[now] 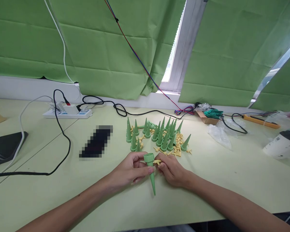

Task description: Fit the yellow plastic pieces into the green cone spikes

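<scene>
My left hand (136, 169) grips a green plastic watering spike (149, 158), its wide capped end up and its point slanting down toward me. Between the thumb and fingers of my right hand (172, 169) is a small yellow valve (157, 161), which meets the side of the spike just below the cap. Whether it is seated in the spike I cannot tell. Just beyond my hands, several more green spikes (164, 141) stand points up on the table. A heap of loose yellow valves (178, 146) lies among them.
On the left are a power strip (84, 114), a black cable (70, 145), a dark blurred-out object (96, 141) and a black device (7, 146). At the right lie a small cardboard box (207, 118), clear plastic bags (219, 135), a yellow tool (261, 121) and a white cup (281, 145).
</scene>
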Tool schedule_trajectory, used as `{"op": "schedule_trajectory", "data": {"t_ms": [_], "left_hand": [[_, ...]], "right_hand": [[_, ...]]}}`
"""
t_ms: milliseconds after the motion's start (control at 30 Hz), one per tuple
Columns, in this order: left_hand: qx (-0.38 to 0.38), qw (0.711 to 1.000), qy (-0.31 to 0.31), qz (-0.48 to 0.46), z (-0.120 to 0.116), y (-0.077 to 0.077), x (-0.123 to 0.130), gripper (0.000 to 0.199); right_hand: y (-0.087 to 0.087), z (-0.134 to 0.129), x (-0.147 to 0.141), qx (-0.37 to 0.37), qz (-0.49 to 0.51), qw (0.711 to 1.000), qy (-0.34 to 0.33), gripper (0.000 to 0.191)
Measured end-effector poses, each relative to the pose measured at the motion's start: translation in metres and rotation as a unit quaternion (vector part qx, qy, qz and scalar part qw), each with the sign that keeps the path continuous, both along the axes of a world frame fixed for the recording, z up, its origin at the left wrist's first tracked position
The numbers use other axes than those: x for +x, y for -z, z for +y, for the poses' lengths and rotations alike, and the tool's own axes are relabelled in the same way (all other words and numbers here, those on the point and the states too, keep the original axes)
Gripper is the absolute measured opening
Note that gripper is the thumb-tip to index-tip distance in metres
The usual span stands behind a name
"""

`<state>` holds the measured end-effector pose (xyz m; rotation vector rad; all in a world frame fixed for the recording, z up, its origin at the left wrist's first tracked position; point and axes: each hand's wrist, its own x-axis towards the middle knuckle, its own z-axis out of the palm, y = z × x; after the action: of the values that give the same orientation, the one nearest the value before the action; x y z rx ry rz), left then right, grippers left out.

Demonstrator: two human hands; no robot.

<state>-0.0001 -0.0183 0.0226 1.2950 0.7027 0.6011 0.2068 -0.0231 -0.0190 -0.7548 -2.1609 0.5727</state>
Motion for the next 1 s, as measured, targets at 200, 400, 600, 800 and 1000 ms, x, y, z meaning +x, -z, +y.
{"op": "schedule_trajectory", "data": {"t_ms": [200, 400, 600, 800, 1000], "left_hand": [[0.052, 0.998, 0.009, 0.043, 0.0023, 0.0035, -0.0028, 0.039], [0.118, 0.99, 0.0, 0.077, 0.0018, 0.0027, -0.0028, 0.033], [0.217, 0.963, -0.045, 0.152, -0.0022, 0.0011, -0.0015, 0.028], [0.38, 0.908, -0.026, 0.173, -0.0029, 0.0015, -0.0032, 0.011], [0.529, 0.829, -0.01, 0.18, -0.0019, 0.0082, -0.0073, 0.01]], "right_hand": [[-0.0001, -0.0007, 0.0006, -0.007, -0.001, 1.0, -0.001, 0.026], [-0.0015, -0.0003, 0.0011, -0.016, -0.003, 1.0, -0.002, 0.024], [-0.001, 0.0003, 0.0013, -0.015, -0.005, 1.0, -0.003, 0.024], [0.0003, 0.0004, 0.0021, -0.01, -0.018, 1.0, 0.002, 0.028], [0.0007, 0.0012, 0.0022, -0.014, -0.041, 0.999, 0.006, 0.031]]}}
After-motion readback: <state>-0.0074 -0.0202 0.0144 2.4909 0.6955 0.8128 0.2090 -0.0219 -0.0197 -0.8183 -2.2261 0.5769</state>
